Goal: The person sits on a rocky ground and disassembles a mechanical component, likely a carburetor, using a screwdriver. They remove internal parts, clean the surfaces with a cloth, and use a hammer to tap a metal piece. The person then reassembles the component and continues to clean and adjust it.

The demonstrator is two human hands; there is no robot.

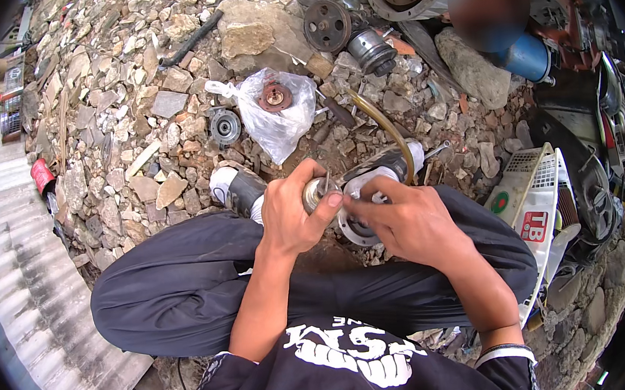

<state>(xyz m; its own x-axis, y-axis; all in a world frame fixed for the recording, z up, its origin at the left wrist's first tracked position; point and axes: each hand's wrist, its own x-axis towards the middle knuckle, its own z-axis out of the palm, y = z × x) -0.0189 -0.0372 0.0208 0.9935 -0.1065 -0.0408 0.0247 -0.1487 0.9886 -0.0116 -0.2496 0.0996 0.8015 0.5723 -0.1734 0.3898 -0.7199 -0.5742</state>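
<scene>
Gripping small metal cylinder (315,192) w/ left hand (292,216), right hand (405,223) pinching round metal part (357,228) beside it, plastic bag (274,112) w/ rusty disc, pulley (225,127) & hose (385,124) lying just beyond.

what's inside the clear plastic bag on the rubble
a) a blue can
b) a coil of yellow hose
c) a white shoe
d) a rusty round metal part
d: through the bag a rusty round disc-like part shows, lying on the stones beyond the left hand.
</scene>
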